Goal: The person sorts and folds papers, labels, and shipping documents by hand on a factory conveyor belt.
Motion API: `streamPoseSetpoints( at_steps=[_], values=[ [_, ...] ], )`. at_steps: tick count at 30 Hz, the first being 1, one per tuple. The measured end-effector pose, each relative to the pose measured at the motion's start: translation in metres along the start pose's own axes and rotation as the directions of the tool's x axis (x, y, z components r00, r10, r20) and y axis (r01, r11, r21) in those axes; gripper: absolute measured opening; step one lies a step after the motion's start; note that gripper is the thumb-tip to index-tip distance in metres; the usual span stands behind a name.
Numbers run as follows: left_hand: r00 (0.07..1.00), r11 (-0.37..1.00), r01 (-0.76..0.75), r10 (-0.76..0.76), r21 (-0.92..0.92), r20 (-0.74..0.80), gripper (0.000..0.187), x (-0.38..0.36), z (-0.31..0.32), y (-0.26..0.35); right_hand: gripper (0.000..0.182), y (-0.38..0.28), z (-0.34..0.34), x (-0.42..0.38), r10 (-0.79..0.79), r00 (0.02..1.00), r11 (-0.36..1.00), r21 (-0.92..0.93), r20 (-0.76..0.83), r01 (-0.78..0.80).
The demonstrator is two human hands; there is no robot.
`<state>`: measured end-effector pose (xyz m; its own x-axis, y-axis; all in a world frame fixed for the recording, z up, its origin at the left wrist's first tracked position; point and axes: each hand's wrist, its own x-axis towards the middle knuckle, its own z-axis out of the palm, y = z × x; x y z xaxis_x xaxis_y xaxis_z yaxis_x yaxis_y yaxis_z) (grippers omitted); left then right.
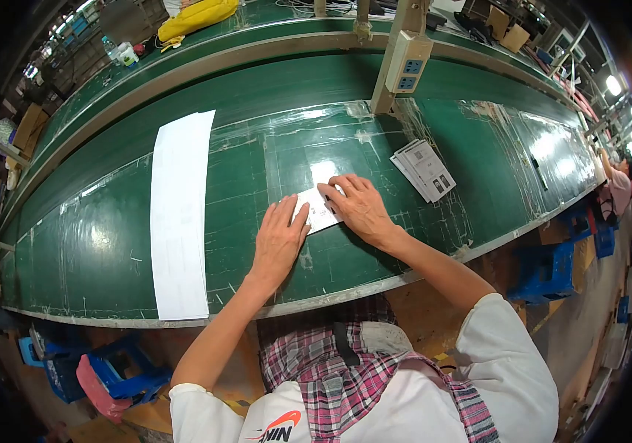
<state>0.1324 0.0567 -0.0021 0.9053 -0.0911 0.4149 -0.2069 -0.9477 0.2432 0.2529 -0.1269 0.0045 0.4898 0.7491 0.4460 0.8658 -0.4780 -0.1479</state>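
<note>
A small white printed paper [319, 212] lies on the green table [242, 266] between my two hands. My left hand [282, 232] rests flat on its left part, fingers extended and a little apart. Over the paper's right part lies my right hand [361, 210], fingers spread and slightly bent, pressing on it. Left of my hands is a long strip of white sheets [181, 214], stacked with edges slightly offset. To the right sits a fanned stack of printed leaflets [425, 170] with small pictures and a code on top.
A post with a power socket box [408, 65] rises at the table's far side. A yellow bag [198, 18] and a bottle [110, 50] stand on the back shelf. Blue stools [545, 272] are under the near edge. Another person [617, 188] is at the far right.
</note>
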Motion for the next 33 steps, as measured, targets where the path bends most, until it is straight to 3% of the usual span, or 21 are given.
streamPoseSetpoints(
  at_steps=[10, 13, 17, 20, 23, 33],
  values=[
    [0.996, 1.000, 0.017, -0.016, -0.010, 0.088, 0.045, -0.011, -0.014, -0.005, 0.050, 0.006, 0.001, -0.012, 0.055, 0.998, 0.989, -0.140, 0.019, -0.052],
    [0.994, 1.000, 0.008, -0.006, -0.014, 0.110, 0.046, -0.011, -0.014, -0.007, 0.059, 0.013, -0.005, -0.020, 0.101, 0.995, 0.982, -0.159, 0.018, -0.097],
    [0.990, 1.000, -0.012, 0.013, -0.007, 0.141, 0.047, -0.010, -0.015, -0.010, 0.071, 0.011, -0.011, -0.015, 0.255, 0.956, 0.939, -0.272, 0.147, -0.209],
    [0.988, 1.000, -0.008, 0.007, 0.007, 0.151, 0.048, -0.011, -0.014, -0.012, 0.074, -0.007, -0.019, -0.013, 0.030, 0.998, 0.984, -0.175, 0.062, -0.019],
    [0.990, 1.000, -0.007, 0.002, 0.031, 0.141, 0.048, -0.012, -0.011, -0.012, 0.073, -0.023, -0.014, -0.031, -0.179, 0.944, 0.982, 0.116, 0.278, 0.151],
    [0.989, 0.997, -0.011, 0.001, 0.071, 0.150, 0.048, -0.012, -0.006, -0.005, 0.074, 0.008, -0.049, -0.063, -0.092, 0.891, 0.984, -0.097, 0.445, 0.150]
  ],
)
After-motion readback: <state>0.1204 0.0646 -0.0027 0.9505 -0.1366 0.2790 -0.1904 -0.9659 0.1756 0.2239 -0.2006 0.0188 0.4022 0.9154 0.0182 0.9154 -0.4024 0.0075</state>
